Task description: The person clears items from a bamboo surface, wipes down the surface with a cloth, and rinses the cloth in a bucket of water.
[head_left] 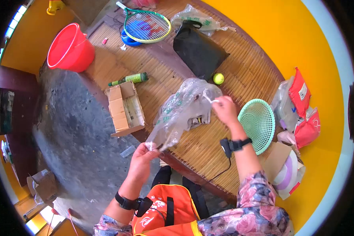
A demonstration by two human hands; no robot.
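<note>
Left to right. Left hand (142, 157): fingers drawn together, thumb against fingers, gripping the gathered near end of the clear plastic bag (173, 114) by the table's front edge. Risk here: thin, slippery film could slide from a pinch this small, or stretch and tear if both hands pull hard. Cardboard box (117, 106) sits just beside the bag at the same edge; a wide sweep of the left arm might knock it off onto the floor.

Middle: bag hangs slack between the hands above the bamboo mat (202, 157), crumpled, so it could fold over or twist on itself. Printed item (198, 122) shows by its lower side; can't tell if inside or underneath. Tennis ball (218, 78) lies near the far end, and a brush from the film could set it rolling.

Right hand (226, 110): fingertips closed in a pinch on a white strip (210, 99), likely part of the bag; small hold, might slip. Cable (224, 171) from the right wristband looks loose and could snag.

Bag direction: long axis diagonal, lower left to upper right. Narrow bunched end points at the wearer; broader end faces the black bag (198, 51). Mouth: can't tell which end.
</note>
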